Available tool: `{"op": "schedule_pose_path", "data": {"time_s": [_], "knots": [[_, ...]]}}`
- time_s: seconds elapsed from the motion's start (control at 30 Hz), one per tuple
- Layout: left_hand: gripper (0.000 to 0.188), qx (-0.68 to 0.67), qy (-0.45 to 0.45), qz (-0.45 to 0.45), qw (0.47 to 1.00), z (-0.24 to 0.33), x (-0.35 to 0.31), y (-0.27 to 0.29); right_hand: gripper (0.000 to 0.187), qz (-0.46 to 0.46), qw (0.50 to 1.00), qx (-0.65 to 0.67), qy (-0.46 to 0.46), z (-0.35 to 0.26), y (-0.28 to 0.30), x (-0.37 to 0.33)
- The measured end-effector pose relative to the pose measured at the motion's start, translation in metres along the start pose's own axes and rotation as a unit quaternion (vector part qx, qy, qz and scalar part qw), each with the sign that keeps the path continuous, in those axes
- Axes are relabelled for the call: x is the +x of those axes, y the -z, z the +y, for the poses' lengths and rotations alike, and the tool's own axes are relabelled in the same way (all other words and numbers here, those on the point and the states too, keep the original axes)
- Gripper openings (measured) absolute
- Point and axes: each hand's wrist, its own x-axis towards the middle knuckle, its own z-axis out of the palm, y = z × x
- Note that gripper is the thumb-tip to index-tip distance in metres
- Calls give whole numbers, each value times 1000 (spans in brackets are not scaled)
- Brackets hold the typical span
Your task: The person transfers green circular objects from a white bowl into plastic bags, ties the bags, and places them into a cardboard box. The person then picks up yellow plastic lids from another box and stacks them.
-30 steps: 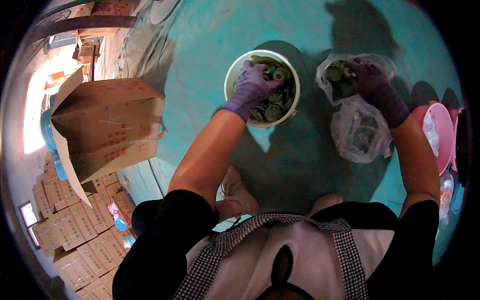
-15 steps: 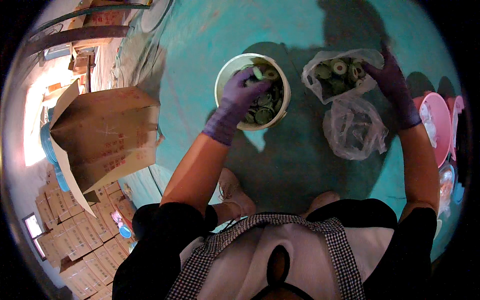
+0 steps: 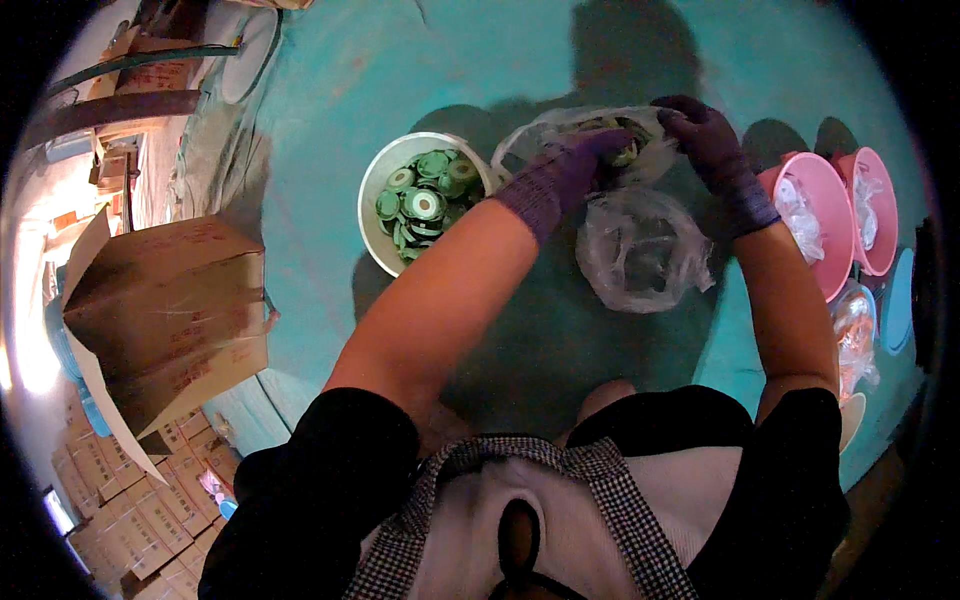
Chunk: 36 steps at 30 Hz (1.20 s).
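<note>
The right hand (image 3: 712,155) pinches a clear bag (image 3: 658,165), seemingly to hold it open as the left hand (image 3: 572,175), grip hidden, reaches inside.

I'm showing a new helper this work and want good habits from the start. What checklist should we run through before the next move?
1. White bucket upright: ok, it stands on the green floor.
2. Green round parts contained by the bucket: ok, those seen there lie within its rim.
3. Left hand clear of the clear bag: not ok, it is at the bag's opening.
4. Left hand's grip: cannot tell, its fingertips are hard to make out.
5. Right hand at the bag's edge: ok.
6. Loose clear plastic separate from the bag: cannot tell, they lie close together.
</note>
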Motion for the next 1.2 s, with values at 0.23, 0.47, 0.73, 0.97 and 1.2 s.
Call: {"op": "schedule_pose_path", "data": {"time_s": [0.23,0.47,0.73,0.97,1.2], "knots": [[38,467,75,125,872,3,4,23,37,-13,993,-117,24,-13,19,-10],[37,131,-13,184,974,77,-107,29,36,-59,990,-122,48,3,40,2],[39,529,84,203,820,81,-176,123,43,-61,938,-284,187,-51,39,-9],[44,673,34,148,724,19,-135,109,44,-13,935,-262,240,-90,5,-20],[36,630,98,179,749,-2,-113,141,42,-37,933,-266,240,-82,-10,-20]]}}
